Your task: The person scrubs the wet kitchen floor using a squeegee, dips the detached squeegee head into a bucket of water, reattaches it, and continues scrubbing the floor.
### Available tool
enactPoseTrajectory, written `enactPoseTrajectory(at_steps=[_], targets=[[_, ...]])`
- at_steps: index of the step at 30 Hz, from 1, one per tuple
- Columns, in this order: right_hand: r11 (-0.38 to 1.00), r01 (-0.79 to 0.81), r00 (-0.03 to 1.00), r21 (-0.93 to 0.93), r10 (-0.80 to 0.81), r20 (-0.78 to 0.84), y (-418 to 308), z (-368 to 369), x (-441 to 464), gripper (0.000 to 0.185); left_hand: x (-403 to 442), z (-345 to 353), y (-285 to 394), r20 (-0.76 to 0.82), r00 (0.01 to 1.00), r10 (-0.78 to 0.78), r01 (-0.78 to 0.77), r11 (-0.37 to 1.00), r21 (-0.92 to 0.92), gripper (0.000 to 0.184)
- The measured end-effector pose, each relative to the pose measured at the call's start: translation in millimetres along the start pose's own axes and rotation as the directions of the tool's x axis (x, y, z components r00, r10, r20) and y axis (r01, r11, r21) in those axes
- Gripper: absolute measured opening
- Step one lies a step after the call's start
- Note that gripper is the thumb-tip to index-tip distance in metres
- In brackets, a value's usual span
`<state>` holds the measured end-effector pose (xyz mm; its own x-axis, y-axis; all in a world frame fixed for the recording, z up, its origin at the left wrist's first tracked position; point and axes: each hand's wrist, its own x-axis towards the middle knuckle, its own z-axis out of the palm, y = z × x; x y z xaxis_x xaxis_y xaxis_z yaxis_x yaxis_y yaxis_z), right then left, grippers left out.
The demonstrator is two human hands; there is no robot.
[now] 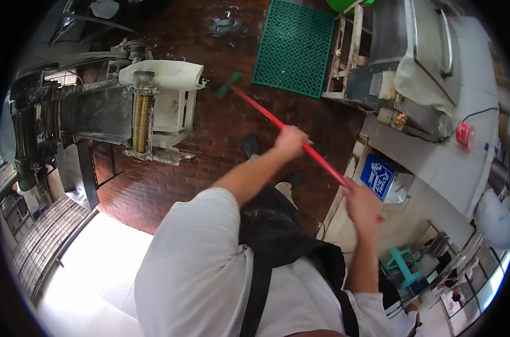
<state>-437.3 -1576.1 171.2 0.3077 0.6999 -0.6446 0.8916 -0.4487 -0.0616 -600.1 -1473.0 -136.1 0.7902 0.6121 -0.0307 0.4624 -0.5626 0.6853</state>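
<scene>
I hold a floor brush with a long red stick and a narrow green head. The head is blurred, so its bristles cannot be made out; it is at the dark red brick floor, left of the green mat. My left hand wraps round the middle of the stick. My right hand grips its upper end, closer to my body. The stick slopes from upper left to lower right, above my dark shoes. The floor has wet, shiny patches.
At left stands a roller machine with a pale cloth over it. A metal machine on a worn frame is at upper right. A blue box sits under the white counter; a teal stool stands lower right.
</scene>
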Motion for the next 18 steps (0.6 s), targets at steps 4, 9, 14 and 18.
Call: enactPoseTrajectory(at_steps=[4, 9, 14, 18], targets=[[0.981, 0.184, 0.982, 0.057, -0.182, -0.043, -111.0, 75.9, 82.4, 0.038, -16.8, -73.8, -140.7, -0.067, 0.991, -0.119, 0.134, 0.935, 0.327, 0.024], [0.899, -0.047, 0.968, 0.436, -0.067, 0.243, -72.5, 12.7, 64.6, 0.045, 19.7, -107.1, -93.8, 0.048, 0.984, -0.173, 0.156, 0.956, 0.250, 0.036], [0.800, -0.525, 0.734, 0.291, 0.253, 0.630, 29.5, -47.9, -10.7, 0.043, 36.1, -54.6, 47.1, 0.155, 0.984, -0.082, 0.068, 0.993, 0.095, 0.022], [0.983, -0.132, 0.933, 0.130, 0.079, 0.351, 11.2, -33.4, 37.8, 0.040, 67.8, -23.8, -4.2, 0.180, 0.964, -0.195, 0.182, 0.980, 0.083, 0.024]])
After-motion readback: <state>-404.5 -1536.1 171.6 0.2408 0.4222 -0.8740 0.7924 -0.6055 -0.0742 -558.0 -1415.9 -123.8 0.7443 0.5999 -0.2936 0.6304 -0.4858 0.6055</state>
